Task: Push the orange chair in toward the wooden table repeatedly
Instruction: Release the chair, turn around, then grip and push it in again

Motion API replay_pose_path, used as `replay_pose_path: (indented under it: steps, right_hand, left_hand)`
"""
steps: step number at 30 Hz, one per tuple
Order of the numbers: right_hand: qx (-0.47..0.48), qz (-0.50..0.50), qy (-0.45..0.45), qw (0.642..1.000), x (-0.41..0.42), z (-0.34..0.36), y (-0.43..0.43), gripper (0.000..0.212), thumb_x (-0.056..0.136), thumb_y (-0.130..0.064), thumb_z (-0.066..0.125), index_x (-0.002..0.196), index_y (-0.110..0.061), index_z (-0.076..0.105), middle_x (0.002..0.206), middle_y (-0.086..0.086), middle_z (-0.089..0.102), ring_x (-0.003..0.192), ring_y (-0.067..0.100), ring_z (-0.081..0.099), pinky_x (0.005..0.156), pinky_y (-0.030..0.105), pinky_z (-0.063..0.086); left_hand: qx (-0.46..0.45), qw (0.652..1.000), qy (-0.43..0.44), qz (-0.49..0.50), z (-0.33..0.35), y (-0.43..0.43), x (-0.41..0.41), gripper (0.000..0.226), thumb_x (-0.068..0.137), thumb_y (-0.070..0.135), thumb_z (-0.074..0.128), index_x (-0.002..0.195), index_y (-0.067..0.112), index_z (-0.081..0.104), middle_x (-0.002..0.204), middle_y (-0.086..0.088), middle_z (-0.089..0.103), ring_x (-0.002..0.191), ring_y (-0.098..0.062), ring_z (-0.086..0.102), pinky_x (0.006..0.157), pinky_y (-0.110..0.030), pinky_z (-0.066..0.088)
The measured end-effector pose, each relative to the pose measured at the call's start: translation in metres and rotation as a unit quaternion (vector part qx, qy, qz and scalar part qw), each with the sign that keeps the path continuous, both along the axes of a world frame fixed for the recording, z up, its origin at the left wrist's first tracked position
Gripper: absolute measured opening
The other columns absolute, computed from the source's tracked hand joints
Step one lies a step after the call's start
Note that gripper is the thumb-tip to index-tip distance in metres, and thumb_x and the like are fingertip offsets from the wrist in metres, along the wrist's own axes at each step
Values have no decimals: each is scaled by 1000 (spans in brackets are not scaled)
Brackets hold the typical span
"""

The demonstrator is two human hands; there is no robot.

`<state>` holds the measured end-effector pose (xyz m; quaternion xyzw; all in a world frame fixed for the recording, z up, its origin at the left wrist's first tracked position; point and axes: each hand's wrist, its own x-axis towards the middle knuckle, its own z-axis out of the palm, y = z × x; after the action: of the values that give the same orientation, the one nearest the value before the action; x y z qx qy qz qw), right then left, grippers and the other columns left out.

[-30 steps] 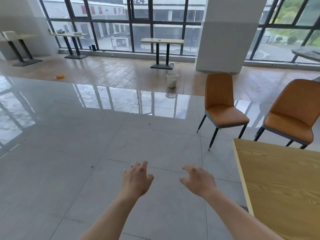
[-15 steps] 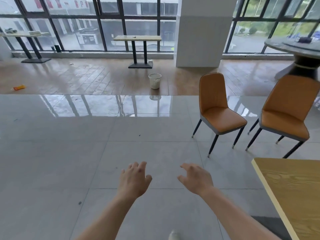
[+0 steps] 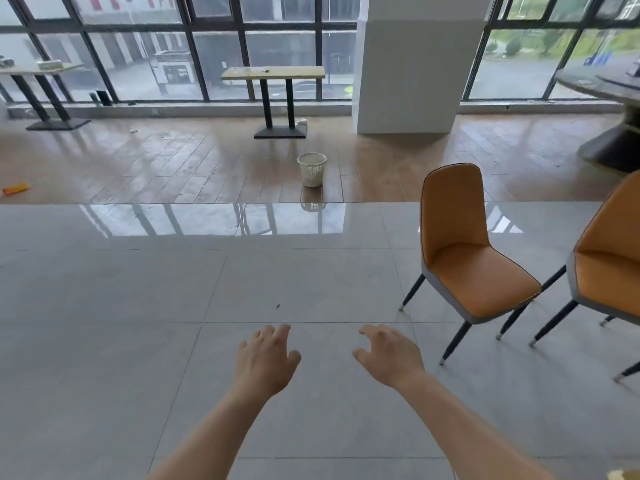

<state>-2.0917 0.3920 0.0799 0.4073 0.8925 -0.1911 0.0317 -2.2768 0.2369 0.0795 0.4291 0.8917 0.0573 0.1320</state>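
At the far left edge, a small orange object (image 3: 15, 188) lies on the wood floor (image 3: 138, 161). A narrow counter (image 3: 273, 72) stands at upper centre, with a white wastebasket (image 3: 311, 169) below it. Low in the centre, the left grip (image 3: 265, 362) hovers over the grey tiles (image 3: 121, 306), fingers spread, loosely bent, holding nothing. Just right of it, the right grip (image 3: 389, 358) is likewise apart and empty. The orange chair (image 3: 464, 244) stands right of centre, clear of both grips. A second chair (image 3: 609, 251) is cut off by the right edge.
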Motion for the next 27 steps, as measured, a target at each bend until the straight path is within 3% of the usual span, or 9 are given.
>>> replay_pose_path:
  steps: [9,16,27]
  right_hand:
    - [12,-47,-12,999,-118,-17,132,51,91,-54,52,135,-28,52,128,-2,61,116,24,56,90,40,50]
    - [13,-124,-22,992,-221,-5,224,52,91,-53,50,136,-27,51,128,2,61,114,26,57,90,43,52]
    - [33,-201,-25,979,-304,-15,382,49,92,-52,47,134,-27,52,120,2,62,107,25,56,86,40,49]
  left_hand:
    - [13,999,-14,-45,-13,155,-139,53,95,45,46,145,28,39,132,-1,54,123,-24,51,100,-40,38]
    - [10,990,-7,-138,-9,285,-257,55,96,47,44,147,28,37,132,-2,54,124,-24,50,100,-40,36]
    - [0,970,10,-244,-9,480,-348,55,96,47,45,147,28,38,131,0,55,125,-23,49,105,-41,36]
